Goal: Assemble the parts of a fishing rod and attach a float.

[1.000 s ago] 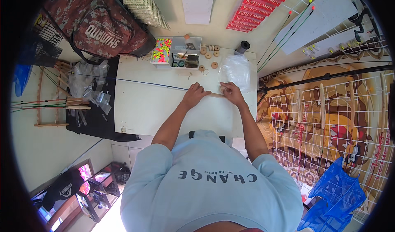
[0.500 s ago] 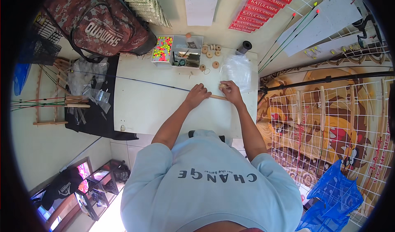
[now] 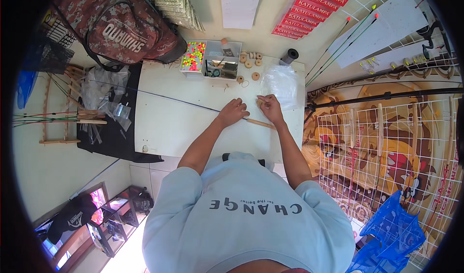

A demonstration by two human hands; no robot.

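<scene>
A thin fishing rod with a dark blue shaft lies slantwise across the white table, its pale wooden handle toward the right. My left hand is closed around the shaft just left of the handle. Between the fingertips of my right hand is a small tan roll, held above the rod; its details are too small to make out. The handle's end passes close to my right wrist.
Several tan rolls lie near a divided white box of colourful beads and small bottles. A clear plastic bag and black roll are at the table's right. A camouflage bag stands back left.
The wooden handle has swung slightly nearer to me and away from my right fingers. My right hand still holds the small roll, and the left hand has shifted only a little.
</scene>
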